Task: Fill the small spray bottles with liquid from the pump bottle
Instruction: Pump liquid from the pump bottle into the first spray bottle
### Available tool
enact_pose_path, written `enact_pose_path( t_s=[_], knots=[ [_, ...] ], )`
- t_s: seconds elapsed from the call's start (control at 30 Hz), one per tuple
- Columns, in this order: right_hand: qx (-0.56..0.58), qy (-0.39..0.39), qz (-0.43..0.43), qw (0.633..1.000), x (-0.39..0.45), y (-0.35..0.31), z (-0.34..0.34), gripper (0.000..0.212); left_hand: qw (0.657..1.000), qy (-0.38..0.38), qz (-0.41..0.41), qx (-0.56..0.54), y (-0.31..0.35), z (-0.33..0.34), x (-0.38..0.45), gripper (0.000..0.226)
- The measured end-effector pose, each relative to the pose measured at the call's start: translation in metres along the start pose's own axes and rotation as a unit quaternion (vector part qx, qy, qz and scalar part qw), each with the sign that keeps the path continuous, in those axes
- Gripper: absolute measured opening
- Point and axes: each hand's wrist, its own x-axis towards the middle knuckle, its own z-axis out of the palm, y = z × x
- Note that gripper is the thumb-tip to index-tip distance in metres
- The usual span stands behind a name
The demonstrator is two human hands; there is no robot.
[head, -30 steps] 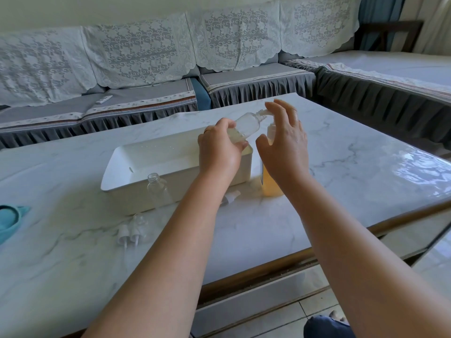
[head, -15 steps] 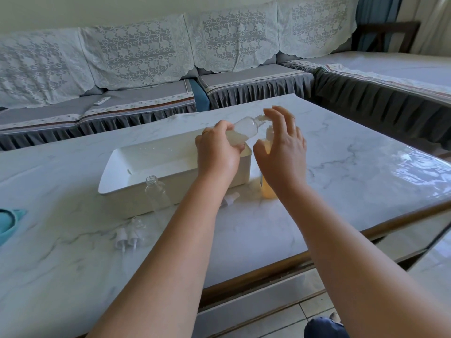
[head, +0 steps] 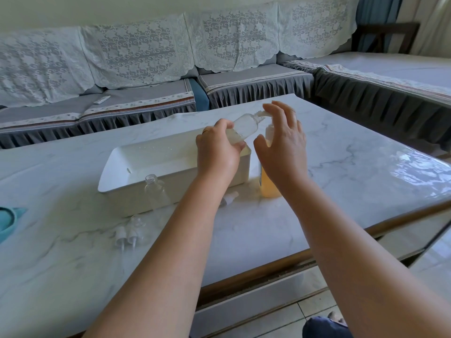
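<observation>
Left hand [head: 217, 152] grips spray bottle [head: 245, 126] tilted, mouth at pump bottle [head: 269, 184] nozzle to catch liquid; right hand [head: 284, 147], fingers straight and spread, presses the pump.

white tray [head: 136, 162] on marble table [head: 341, 181], middle | teal thing [head: 9, 219] at 9 o'clock | sofa [head: 146, 98] with lace, 12 o'clock | remote [head: 101, 100] on sofa seat

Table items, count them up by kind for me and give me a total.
Small clear bottles: 3 (held, standing, lying)
Spray caps: 3 ()
Pump bottle: 1
White tray: 1
Teal item: 1
Total: 9
</observation>
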Motion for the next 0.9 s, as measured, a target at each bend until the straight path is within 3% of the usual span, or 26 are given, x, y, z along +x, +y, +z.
enact_pose_path(
  t_s=[0.9],
  knots=[
    [0.016, -0.003, -0.003, 1.0, -0.001, -0.001, -0.001, 0.062, 1.0, -0.009, 0.001, 0.003, -0.001, 0.001, -0.001, 0.04]
  ],
)
